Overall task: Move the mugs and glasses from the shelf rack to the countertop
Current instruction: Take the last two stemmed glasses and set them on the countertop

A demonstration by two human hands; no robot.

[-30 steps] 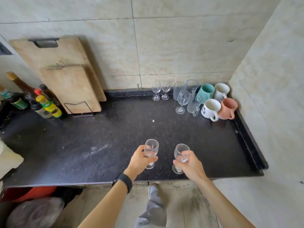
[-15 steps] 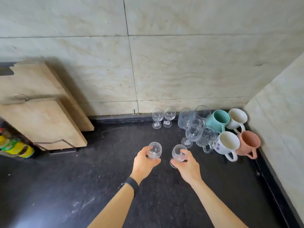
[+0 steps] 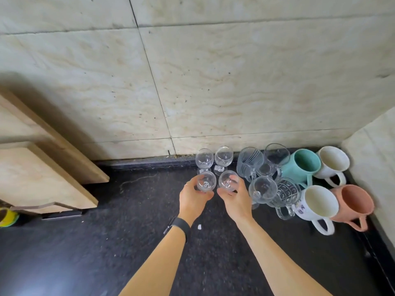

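Two small stemmed glasses, one gripped round the bowl by the left hand (image 3: pixel 193 197) and one by the right hand (image 3: pixel 235 198), sit just in front of two matching glasses (image 3: pixel 214 159) at the wall, low over the countertop (image 3: pixel 128 242). Thin, light, slick and brittle, they probably demand gentle bowl grips. Right of this pair crowd glass mugs (image 3: pixel 284 192) and ceramic mugs (image 3: pixel 318 201); cutting boards (image 3: pixel 42 178) lean well left.

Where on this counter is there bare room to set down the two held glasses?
Bare counter lies between the cutting boards and the hands, and near the front. The right corner is crowded with mugs and glasses.
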